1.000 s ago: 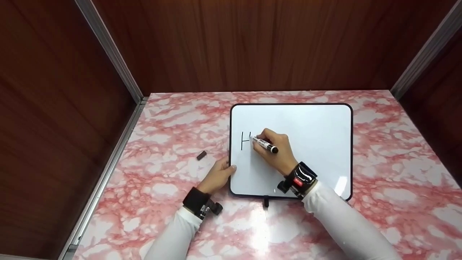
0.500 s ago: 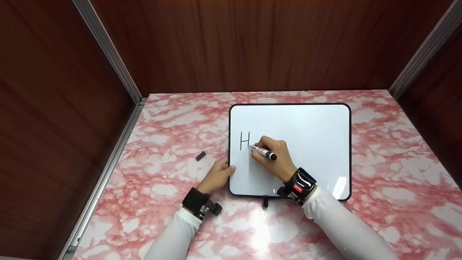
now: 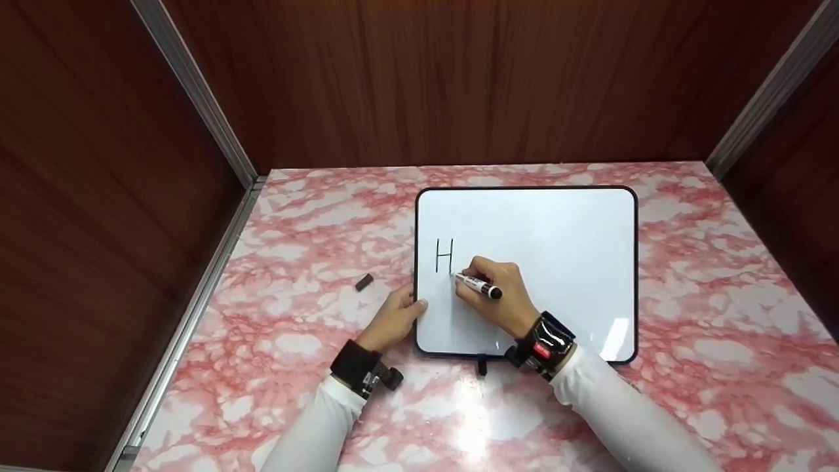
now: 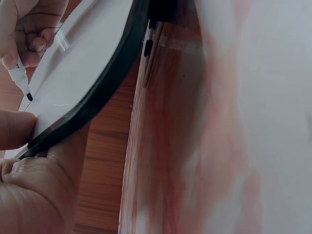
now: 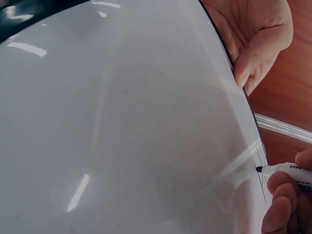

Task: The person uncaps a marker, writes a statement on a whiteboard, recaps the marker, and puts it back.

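A whiteboard with a dark rounded frame is on the marbled table, bearing a black letter H near its left side. My right hand pinches a white marker with a black end, its dark tip at the foot of the H's right stroke. In the right wrist view that marker touches the board surface. My left hand grips the board's left edge, thumb on the white face and fingers beneath; the left wrist view shows this thumb over the rim.
A small dark marker cap lies on the pink-and-white table left of the board. A black tab sticks out at the board's lower edge. Brown wood-grain panels with metal corner strips enclose the table.
My right hand has moved down the board with the marker, and the H's right stroke has lengthened downward to match the left one. The left hand holds its place.
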`<move>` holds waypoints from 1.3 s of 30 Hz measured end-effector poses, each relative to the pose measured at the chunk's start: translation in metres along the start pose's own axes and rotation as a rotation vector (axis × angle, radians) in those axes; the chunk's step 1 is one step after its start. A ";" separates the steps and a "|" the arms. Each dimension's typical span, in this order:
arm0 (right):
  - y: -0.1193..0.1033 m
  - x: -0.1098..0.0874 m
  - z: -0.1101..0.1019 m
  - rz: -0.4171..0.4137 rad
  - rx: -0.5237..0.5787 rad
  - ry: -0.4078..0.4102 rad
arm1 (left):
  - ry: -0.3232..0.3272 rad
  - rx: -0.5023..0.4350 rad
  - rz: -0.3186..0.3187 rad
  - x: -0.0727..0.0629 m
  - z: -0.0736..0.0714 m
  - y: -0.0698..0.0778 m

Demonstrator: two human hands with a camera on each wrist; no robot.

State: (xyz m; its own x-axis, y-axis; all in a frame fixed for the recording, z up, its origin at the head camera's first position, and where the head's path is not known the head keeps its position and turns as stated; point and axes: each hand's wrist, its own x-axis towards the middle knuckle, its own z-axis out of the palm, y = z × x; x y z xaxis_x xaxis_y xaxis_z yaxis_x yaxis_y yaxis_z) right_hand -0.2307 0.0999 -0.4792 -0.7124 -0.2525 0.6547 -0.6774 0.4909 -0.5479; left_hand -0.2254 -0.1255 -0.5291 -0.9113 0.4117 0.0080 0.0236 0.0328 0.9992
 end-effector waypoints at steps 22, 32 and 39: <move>0.009 0.004 0.000 0.006 0.034 0.097 | 0.011 -0.023 -0.008 -0.002 0.002 0.003; 0.008 0.002 -0.005 0.032 0.021 0.100 | 0.015 -0.025 -0.003 -0.001 0.001 0.002; 0.012 0.003 -0.012 0.020 0.012 0.116 | 0.011 -0.017 0.007 -0.001 0.001 0.001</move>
State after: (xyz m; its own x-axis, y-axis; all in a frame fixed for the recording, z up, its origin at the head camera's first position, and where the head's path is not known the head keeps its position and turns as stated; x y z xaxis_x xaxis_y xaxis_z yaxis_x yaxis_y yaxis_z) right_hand -0.2389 0.1146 -0.4776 -0.7007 -0.1443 0.6987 -0.6655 0.4851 -0.5672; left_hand -0.2238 -0.1254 -0.5276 -0.9155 0.4021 0.0151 0.0230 0.0147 0.9996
